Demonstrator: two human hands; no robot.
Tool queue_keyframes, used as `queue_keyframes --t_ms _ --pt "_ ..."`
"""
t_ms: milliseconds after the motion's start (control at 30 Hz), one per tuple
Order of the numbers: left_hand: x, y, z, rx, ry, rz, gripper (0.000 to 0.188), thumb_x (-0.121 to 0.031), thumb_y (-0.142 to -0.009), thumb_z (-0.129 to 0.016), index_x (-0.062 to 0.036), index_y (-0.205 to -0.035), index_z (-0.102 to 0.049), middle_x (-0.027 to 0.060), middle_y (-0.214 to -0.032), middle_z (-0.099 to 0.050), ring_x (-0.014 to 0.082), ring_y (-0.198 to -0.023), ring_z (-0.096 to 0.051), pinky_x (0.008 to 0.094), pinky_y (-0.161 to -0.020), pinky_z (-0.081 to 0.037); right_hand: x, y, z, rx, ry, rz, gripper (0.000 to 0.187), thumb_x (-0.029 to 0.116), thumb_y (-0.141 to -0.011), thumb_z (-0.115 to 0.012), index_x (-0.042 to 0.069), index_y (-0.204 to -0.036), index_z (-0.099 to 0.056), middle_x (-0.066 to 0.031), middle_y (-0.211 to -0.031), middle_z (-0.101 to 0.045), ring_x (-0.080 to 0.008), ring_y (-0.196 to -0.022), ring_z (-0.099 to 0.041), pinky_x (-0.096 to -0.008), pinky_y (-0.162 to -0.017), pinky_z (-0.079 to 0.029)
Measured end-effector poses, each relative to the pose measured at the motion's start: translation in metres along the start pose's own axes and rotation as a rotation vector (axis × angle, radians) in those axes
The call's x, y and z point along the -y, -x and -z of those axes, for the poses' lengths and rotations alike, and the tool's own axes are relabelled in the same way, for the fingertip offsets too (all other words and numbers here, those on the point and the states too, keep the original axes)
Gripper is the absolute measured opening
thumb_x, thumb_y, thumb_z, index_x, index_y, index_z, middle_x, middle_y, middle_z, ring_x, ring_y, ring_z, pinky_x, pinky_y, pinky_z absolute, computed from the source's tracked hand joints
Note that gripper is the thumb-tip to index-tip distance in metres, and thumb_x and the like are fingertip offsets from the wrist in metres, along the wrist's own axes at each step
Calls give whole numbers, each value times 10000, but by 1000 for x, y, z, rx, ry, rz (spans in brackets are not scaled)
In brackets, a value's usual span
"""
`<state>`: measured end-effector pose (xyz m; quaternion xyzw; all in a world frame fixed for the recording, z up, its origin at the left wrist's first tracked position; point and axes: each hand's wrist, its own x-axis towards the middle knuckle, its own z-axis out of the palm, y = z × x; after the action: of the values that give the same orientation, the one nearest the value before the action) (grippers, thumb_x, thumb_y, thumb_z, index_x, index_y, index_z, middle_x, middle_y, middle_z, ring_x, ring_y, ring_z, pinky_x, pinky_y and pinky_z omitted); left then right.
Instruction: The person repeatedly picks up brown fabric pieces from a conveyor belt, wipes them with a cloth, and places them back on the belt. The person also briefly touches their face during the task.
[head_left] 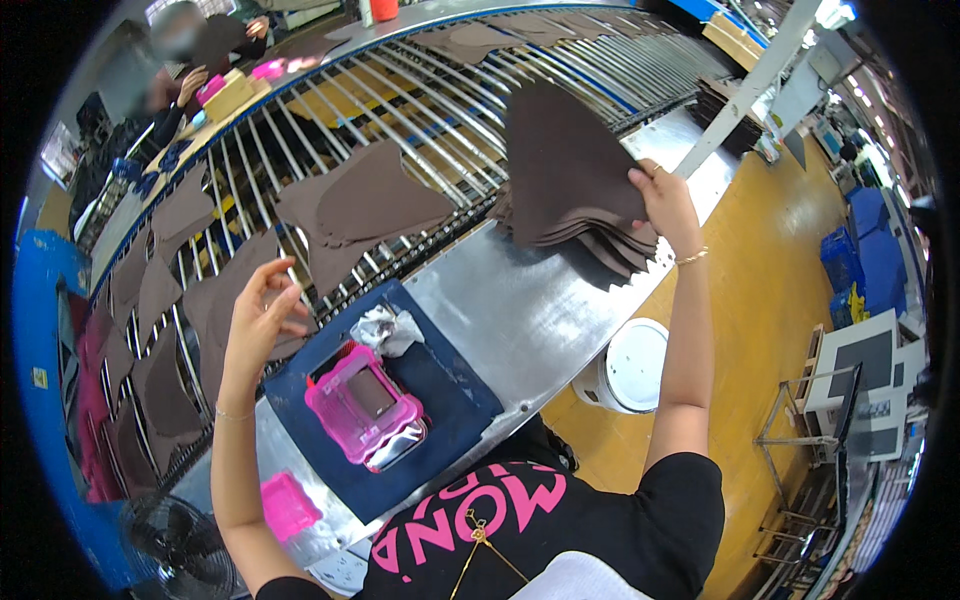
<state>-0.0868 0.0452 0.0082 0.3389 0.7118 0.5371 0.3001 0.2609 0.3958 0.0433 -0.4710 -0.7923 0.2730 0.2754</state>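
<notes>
My right hand point(668, 208) pinches the edge of a dark brown cut piece point(568, 165), lifted at an angle over a stack of similar brown pieces point(598, 245) on the metal ledge. My left hand point(262, 315) hovers at the conveyor's near edge, fingers loosely bent and apart, holding nothing. Close to it, brown cut pieces point(385, 195) lie overlapping on the rollers. Below, on a dark blue mat point(455, 405), sits a pink plastic basket point(345, 415) with small contents I cannot make out. A crumpled white wad point(388, 330) lies beside the basket.
The curved roller conveyor point(440, 105) carries more brown pieces. A pink tray point(288, 505) is at the lower left, near a black fan point(180, 545). A white lidded bucket point(635, 365) stands on the floor. A slanted metal post point(750, 90) rises at right. Another person point(195, 80) works across the conveyor.
</notes>
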Motion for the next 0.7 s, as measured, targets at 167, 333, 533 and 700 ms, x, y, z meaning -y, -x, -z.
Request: queue_keyframes --t_ms 167,333,533,700 --pt "-9 8 -30 -143 63 -340 442 -144 -912 -603 -24 -1314 -465 81 -1175 -545 128 -916 -621 272 -700 -559 85 50 -19 151 -556 160 297 237 -960 -538 26 -1167 -566 -67 -756 -644 -125 -489 -628 -204 -366 -439" --pt "-53 52 -10 -168 153 -12 274 -117 -926 -575 12 -1165 -542 102 -984 -642 152 -622 -660 228 -501 -510 119 88 -79 347 -798 342 287 224 -937 -585 14 -1129 -546 -87 -777 -644 -141 -508 -626 -217 -393 -458" --pt "-36 143 70 -595 -168 -302 181 -123 -919 -617 35 -1007 -596 49 -774 -626 94 -548 -593 199 -493 -450 133 116 -170 571 -660 745 294 190 -818 -712 13 -974 -536 -175 -666 -538 -336 -542 -480 -351 -496 -403" --pt "-28 204 90 -733 -278 -259 208 -101 -928 -597 60 -1058 -583 47 -790 -626 119 -583 -613 217 -543 -458 157 145 -191 625 -480 928 207 210 -805 -704 28 -835 -610 -139 -686 -607 -309 -643 -581 -357 -602 -460"
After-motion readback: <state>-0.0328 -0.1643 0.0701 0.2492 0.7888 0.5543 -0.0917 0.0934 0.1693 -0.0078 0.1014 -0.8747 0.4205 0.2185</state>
